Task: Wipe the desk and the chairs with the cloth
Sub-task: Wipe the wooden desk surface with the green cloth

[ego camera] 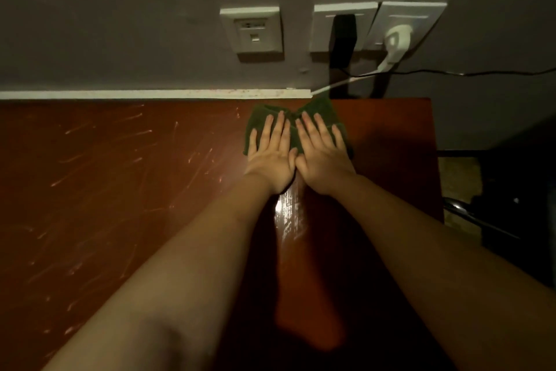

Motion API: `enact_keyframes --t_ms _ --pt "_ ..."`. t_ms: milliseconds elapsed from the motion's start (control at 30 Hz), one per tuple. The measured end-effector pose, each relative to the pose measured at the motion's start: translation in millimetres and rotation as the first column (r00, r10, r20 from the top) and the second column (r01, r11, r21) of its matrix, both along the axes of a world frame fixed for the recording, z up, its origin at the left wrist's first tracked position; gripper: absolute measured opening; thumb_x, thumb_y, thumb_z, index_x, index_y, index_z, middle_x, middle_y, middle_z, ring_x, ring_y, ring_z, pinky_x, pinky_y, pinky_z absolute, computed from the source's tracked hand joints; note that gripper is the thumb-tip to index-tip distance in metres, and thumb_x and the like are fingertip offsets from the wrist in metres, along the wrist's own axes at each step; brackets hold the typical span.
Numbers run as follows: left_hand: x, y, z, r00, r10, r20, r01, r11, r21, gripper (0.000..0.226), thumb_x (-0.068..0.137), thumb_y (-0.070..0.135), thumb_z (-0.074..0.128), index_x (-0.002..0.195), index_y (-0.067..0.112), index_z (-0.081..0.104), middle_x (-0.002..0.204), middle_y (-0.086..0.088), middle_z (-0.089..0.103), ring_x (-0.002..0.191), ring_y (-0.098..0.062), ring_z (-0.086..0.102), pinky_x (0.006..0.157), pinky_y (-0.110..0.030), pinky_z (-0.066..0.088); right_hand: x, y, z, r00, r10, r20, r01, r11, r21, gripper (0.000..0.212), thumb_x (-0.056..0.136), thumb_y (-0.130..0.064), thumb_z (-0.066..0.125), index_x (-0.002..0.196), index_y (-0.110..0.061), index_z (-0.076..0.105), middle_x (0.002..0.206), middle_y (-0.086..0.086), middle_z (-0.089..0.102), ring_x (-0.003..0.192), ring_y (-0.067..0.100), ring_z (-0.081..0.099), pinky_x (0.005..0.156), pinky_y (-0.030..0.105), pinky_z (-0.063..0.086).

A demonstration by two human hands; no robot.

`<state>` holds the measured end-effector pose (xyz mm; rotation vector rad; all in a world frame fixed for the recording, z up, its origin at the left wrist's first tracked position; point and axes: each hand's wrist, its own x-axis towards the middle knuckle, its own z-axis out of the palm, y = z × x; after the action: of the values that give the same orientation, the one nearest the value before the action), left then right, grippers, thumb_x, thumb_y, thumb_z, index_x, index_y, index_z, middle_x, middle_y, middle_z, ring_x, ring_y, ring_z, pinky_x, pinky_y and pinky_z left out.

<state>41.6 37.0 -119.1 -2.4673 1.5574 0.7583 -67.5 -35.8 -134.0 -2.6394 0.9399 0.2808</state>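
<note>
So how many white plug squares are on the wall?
3. The left plate has nothing plugged in; the middle plate holds a black plug; the right plate, beside it, holds a white plug. More could be outside the picture.

Cloth (pixel 320 110) on the counter (pixel 120 190), near its far edge. On the cloth, left hand (pixel 272 157) and right hand (pixel 323 160) flat, side by side, touching. Behind the cloth, wall sockets (pixel 252 29); right of it, chair (pixel 469 214).

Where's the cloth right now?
Head view: the green cloth lies at the far edge of the desk, right of centre, under the left hand and right hand, below the wall sockets.
</note>
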Motion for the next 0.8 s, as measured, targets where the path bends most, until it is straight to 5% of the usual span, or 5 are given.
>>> enact_keyframes --t_ms 100,300,533,633,800 --pt "17.2 -16.1 -0.3 1.0 -0.011 0.015 0.011 1.0 -0.002 0.06 0.105 0.039 0.011 0.152 0.014 -0.016 0.159 0.0 -0.027 0.144 -0.017 -0.028 0.117 -0.042 -0.016 14.2 -15.2 -0.2 1.0 -0.01 0.024 0.01 1.0 0.002 0.081 0.083 -0.05 -0.004 0.156 -0.016 0.001 0.164 0.0 -0.007 0.15 0.017 -0.01 0.117 0.039 -0.011" --pt "15.8 -14.6 3.0 1.0 0.007 0.012 -0.008 1.0 0.012 0.059 0.105 0.037 0.01 0.152 0.014 -0.016 0.158 0.0 -0.029 0.145 -0.017 -0.027 0.117 -0.042 -0.015 15.9 -14.3 4.3 1.0 -0.019 -0.003 0.019 0.998 0.057 0.063 0.103 -0.041 0.02 0.155 -0.017 -0.005 0.163 -0.001 -0.015 0.148 0.015 -0.017 0.118 0.039 -0.013" --pt "-25.4 61.4 9.2 0.999 0.0 -0.04 0.002 0.999 0.04 0.061 0.104 0.039 0.01 0.151 0.015 -0.02 0.156 0.0 -0.033 0.142 -0.018 -0.032 0.118 -0.044 -0.016 -28.0 64.8 6.4 1.0 -0.01 -0.016 0.01 0.999 0.035 0.077 0.086 -0.047 -0.001 0.156 -0.014 0.005 0.164 0.003 -0.006 0.15 0.02 -0.008 0.117 0.042 -0.009" --pt "-39.5 93.4 11.4 0.998 -0.033 -0.049 0.036 0.997 0.073 0.061 0.104 0.04 0.01 0.15 0.014 -0.021 0.155 0.0 -0.035 0.141 -0.019 -0.034 0.118 -0.045 -0.016 -43.5 99.1 9.7 0.992 -0.019 -0.122 0.023 0.999 0.031 0.065 0.097 -0.044 0.005 0.155 -0.016 -0.009 0.161 0.002 -0.02 0.148 0.02 -0.02 0.116 0.042 -0.014" --pt "-59.1 153.5 7.5 0.993 -0.112 -0.025 0.114 0.991 0.076 0.063 0.104 0.04 0.013 0.15 0.014 -0.021 0.155 -0.001 -0.034 0.142 -0.02 -0.033 0.115 -0.046 -0.018 -71.1 167.0 15.5 0.989 -0.081 -0.127 0.089 0.995 0.055 0.078 0.083 -0.048 -0.01 0.154 -0.018 -0.011 0.16 0.001 -0.023 0.145 0.017 -0.026 0.113 0.041 -0.019"
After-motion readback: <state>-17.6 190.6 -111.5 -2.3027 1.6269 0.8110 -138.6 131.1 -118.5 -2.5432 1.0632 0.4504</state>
